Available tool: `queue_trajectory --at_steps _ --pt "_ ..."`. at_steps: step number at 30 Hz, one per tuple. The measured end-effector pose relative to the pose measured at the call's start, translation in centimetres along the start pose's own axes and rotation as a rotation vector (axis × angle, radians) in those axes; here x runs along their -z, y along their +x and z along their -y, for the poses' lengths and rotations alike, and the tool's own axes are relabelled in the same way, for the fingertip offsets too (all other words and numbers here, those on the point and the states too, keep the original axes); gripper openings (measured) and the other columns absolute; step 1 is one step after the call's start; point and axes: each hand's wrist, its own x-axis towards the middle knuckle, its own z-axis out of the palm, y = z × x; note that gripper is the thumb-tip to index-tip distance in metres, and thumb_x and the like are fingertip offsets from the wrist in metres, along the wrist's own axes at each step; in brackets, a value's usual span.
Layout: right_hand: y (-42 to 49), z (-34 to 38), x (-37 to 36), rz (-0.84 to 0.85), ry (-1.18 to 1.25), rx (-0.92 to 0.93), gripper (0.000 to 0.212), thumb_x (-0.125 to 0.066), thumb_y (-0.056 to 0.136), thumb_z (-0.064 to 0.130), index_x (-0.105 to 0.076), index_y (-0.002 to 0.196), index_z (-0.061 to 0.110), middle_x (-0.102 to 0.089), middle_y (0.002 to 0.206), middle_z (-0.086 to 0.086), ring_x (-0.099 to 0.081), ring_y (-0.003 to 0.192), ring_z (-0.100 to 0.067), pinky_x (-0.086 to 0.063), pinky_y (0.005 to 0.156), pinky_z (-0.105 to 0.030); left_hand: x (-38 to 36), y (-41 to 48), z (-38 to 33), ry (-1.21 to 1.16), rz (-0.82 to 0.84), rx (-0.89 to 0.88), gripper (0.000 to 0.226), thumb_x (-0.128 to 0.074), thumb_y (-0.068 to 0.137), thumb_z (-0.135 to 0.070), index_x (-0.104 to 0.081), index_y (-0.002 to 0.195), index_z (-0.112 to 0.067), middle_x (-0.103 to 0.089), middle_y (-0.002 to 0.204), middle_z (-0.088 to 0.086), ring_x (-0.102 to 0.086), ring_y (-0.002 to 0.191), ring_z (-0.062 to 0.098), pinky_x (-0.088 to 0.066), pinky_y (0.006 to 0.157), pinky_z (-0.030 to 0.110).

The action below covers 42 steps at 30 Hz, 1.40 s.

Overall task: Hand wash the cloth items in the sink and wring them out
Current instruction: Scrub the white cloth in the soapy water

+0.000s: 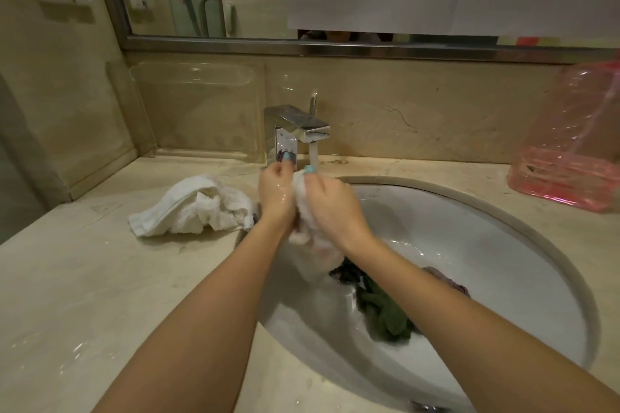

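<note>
White cloth point(310, 238), dark green cloth point(385, 312), white towel point(191, 208), beige veined counter point(84, 278), pink translucent bag point(570, 157), turquoise nails point(309, 169)

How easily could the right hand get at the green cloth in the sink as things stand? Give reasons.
Likely yes, once freed: the right hand grips the white cloth together with the left hand. The green cloth lies uncovered in the sink, close below the right forearm.

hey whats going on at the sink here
A person is hand washing at the sink. The left hand and right hand both grip a wet white cloth under the running faucet. A green cloth and a purplish cloth lie in the basin. A crumpled white towel sits on the counter left of it.
</note>
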Motion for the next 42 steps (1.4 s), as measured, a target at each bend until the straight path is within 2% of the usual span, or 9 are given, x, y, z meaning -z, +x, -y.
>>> queue_trajectory --at_steps 6,10,15,18,22,25,29,35,42 --pt "3.0 -1.6 0.7 -0.154 -0.089 -0.242 0.045 -0.031 0.104 0.027 -0.066 0.098 0.0 -0.066 0.106 -0.026 -0.06 0.1 -0.038 -0.042 0.08 -0.038 -1.4 -2.9 -0.9 -0.045 0.124 0.004 0.041 -0.04 0.104 -0.034 -0.052 0.072 -0.01 -0.048 0.067 0.012 -0.046 0.065 0.023 -0.038 0.06 0.033" --pt "2.5 -3.2 1.0 -0.23 0.092 -0.264 0.042 -0.034 0.103 0.028 -0.058 0.072 0.012 -0.064 0.083 -0.013 -0.056 0.081 -0.029 -0.041 0.071 -0.035 -2.3 -3.4 -1.1 0.1 0.149 -0.112 0.049 -0.044 0.103 -0.032 -0.039 0.058 -0.015 -0.036 0.054 0.002 -0.033 0.052 0.015 -0.026 0.053 0.029" --pt "2.2 -0.9 -0.3 -0.142 0.15 -0.108 0.04 -0.038 0.099 0.019 -0.047 0.06 0.021 -0.052 0.068 -0.002 -0.048 0.074 -0.021 -0.038 0.068 -0.034 -0.4 -0.4 -0.5 0.008 0.066 0.103 0.046 -0.041 0.104 -0.032 -0.06 0.074 -0.004 -0.058 0.071 0.015 -0.056 0.074 0.025 -0.045 0.069 0.039" --pt "3.4 -2.5 0.9 -0.182 0.127 -0.254 0.042 -0.034 0.103 0.029 -0.059 0.074 0.012 -0.061 0.078 -0.008 -0.056 0.081 -0.026 -0.044 0.076 -0.039 -1.3 -2.5 -1.6 0.001 0.212 0.042 0.045 -0.044 0.103 -0.037 -0.062 0.077 -0.005 -0.062 0.074 0.013 -0.059 0.072 0.022 -0.049 0.07 0.034" --pt "3.9 -3.9 2.7 -0.169 0.09 -0.284 0.05 -0.032 0.104 0.043 -0.048 0.065 0.016 -0.048 0.066 0.0 -0.046 0.065 -0.018 -0.032 0.058 -0.033 0.6 -2.7 -1.6 0.246 0.5 0.135 0.048 -0.061 0.084 -0.063 -0.065 0.085 -0.016 -0.072 0.092 0.005 -0.069 0.094 0.022 -0.053 0.091 0.034" --pt "4.4 -4.1 3.1 -0.138 0.203 -0.349 0.046 -0.033 0.102 0.049 -0.048 0.073 0.016 -0.05 0.073 -0.004 -0.049 0.067 -0.017 -0.037 0.062 -0.031 2.2 -2.1 -1.3 0.335 0.661 0.265 0.044 -0.07 0.082 -0.055 -0.074 0.098 -0.015 -0.076 0.093 0.002 -0.071 0.088 0.019 -0.055 0.083 0.032" --pt "4.6 -4.8 2.7 -0.008 0.421 -0.446 0.037 -0.037 0.101 0.043 -0.056 0.104 0.011 -0.067 0.102 -0.011 -0.065 0.099 -0.037 -0.052 0.089 -0.038 2.2 -1.5 -0.8 0.043 0.488 0.199 0.023 -0.064 0.092 -0.036 -0.068 0.101 -0.015 -0.071 0.094 0.004 -0.064 0.084 0.018 -0.052 0.077 0.029" --pt "3.4 -4.0 1.8 -0.059 0.439 -0.294 0.026 -0.057 0.096 0.028 -0.041 0.112 0.014 -0.049 0.094 0.002 -0.048 0.08 -0.011 -0.039 0.063 -0.024 2.1 -0.4 -0.2 -0.119 0.17 0.146 0.035 -0.048 0.097 -0.044 -0.063 0.1 -0.012 -0.068 0.111 0.016 -0.064 0.107 0.03 -0.048 0.1 0.046" --pt "2.2 -1.5 -1.0 0.043 0.304 -0.149 0.036 -0.049 0.099 0.033 -0.048 0.07 0.013 -0.045 0.064 0.004 -0.041 0.06 -0.008 -0.033 0.056 -0.021 0.7 -0.7 -0.6 -0.066 0.106 0.12 0.026 -0.046 0.102 -0.028 -0.06 0.086 -0.014 -0.065 0.096 0.015 -0.064 0.097 0.031 -0.051 0.091 0.045"
